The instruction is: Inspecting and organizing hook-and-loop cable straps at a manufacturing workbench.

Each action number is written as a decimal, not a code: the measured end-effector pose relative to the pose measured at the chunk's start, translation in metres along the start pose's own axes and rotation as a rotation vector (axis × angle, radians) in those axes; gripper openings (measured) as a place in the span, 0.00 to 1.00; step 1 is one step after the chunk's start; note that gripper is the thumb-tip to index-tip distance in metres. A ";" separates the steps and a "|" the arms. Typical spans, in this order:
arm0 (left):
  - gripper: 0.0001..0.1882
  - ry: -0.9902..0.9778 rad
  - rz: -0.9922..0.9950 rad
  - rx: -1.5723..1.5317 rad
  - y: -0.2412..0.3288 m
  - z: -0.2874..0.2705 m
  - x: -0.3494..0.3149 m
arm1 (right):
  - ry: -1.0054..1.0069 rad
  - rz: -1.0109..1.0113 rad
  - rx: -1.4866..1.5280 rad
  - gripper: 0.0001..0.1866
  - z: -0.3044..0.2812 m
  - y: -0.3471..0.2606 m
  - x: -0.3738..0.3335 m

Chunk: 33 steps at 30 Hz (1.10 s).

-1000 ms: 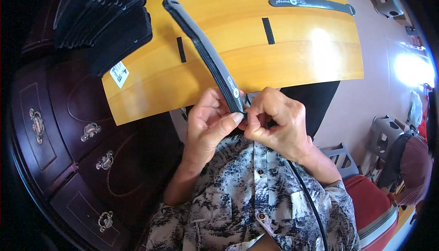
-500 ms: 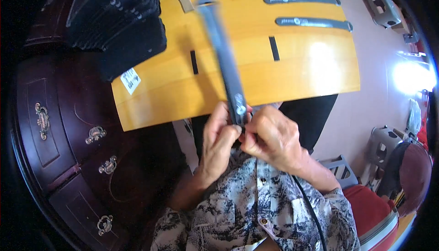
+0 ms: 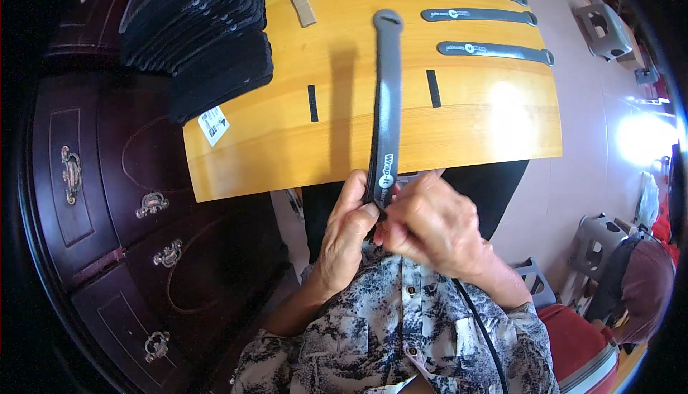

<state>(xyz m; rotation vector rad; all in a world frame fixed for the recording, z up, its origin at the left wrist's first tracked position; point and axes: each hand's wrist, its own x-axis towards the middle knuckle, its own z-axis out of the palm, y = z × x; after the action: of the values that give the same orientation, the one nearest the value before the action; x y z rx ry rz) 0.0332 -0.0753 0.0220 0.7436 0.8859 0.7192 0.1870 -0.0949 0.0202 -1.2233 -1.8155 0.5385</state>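
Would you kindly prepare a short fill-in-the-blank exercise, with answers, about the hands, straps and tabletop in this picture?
The left hand and right hand are at the ____ (upper/lower) end of the long, flat grey strap.
Exactly ____ short, narrow black strips lie on the yellow wooden tabletop.
A stack of flat black fabric-like pieces covers part of the tabletop's ____ (left/right) side.
Missing words: lower; two; left.

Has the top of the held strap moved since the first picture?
Yes, to the right: the top of the held strap was by the brown piece; now it's well right of it.
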 end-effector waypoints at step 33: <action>0.22 -0.247 0.003 -0.015 0.007 -0.024 -0.011 | -0.057 0.076 0.139 0.11 -0.035 0.023 0.032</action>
<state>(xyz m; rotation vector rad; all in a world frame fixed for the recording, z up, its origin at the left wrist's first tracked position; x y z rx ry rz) 0.0057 -0.0742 0.0214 0.8014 0.6544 0.6209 0.2238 -0.0601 0.0351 -1.1966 -1.7527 0.7370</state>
